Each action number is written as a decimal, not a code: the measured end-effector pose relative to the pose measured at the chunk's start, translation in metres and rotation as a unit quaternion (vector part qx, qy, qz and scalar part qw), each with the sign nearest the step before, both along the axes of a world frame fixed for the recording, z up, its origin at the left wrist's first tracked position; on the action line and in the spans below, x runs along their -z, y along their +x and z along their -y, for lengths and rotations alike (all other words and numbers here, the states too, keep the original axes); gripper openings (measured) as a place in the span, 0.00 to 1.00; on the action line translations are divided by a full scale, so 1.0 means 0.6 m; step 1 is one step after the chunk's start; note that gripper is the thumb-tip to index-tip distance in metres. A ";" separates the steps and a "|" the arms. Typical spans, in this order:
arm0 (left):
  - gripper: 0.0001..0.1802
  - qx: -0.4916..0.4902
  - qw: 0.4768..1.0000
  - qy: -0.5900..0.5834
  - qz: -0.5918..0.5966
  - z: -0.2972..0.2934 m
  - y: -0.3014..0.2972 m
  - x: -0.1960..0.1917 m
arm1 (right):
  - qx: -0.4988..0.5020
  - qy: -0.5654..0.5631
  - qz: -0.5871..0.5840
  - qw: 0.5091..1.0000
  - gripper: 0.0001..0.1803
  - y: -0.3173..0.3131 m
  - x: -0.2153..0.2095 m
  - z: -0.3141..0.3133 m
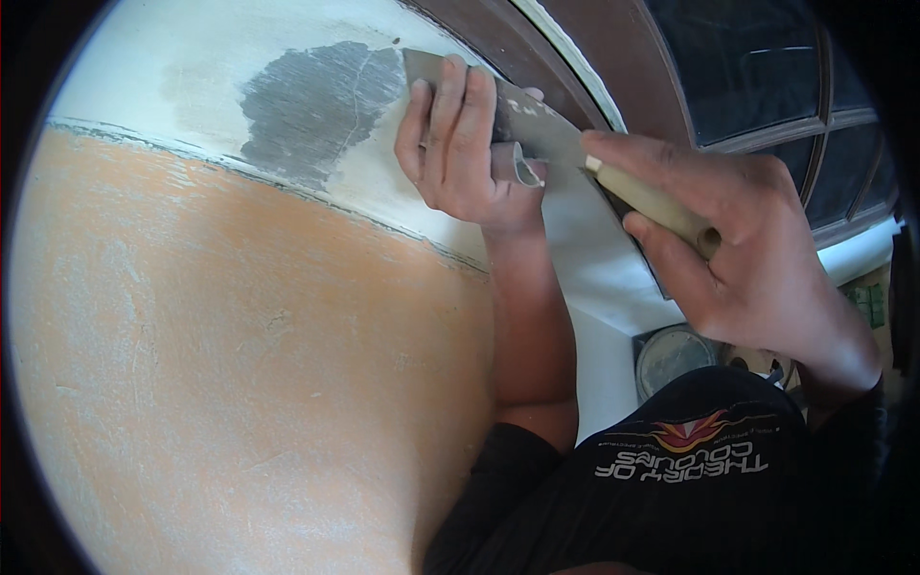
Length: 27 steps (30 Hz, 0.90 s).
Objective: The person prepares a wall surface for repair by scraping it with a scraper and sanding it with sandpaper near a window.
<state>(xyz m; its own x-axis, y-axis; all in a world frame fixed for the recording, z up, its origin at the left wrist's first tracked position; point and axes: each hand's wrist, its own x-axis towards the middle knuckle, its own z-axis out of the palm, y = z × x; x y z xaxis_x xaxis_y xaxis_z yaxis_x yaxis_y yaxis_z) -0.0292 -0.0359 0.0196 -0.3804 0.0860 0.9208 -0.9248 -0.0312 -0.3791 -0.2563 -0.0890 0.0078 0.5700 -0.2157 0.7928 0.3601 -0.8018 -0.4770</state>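
Dark grey wall patch (307,110), left hand (455,149) gripping long grey metal trowel (537,123) beside it, right hand (743,230) clasping cream-handled scraper (659,198) farther right.

Right fingers (661,158) partly hide the cream handle (659,200).

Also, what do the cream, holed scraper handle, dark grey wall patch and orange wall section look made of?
Cream scraper handle: probably plastic, possibly painted wood; smooth, faint sheen.
Dark grey wall patch: likely cement or filler; matte, streaked.
Orange wall section: likely painted plaster; dull, pale scuffs showing.
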 end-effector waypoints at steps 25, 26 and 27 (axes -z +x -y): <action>0.18 -0.039 0.999 -0.012 -0.006 -0.003 0.000 0.004 | 0.036 -0.025 -0.045 0.998 0.27 -0.006 -0.005 0.008; 0.18 -0.035 0.999 -0.019 -0.008 -0.001 0.000 0.003 | 0.037 -0.027 -0.043 0.998 0.27 -0.004 -0.006 0.008; 0.18 -0.036 0.999 -0.019 -0.008 -0.001 0.000 0.002 | 0.034 -0.019 -0.043 0.998 0.27 -0.004 -0.006 0.006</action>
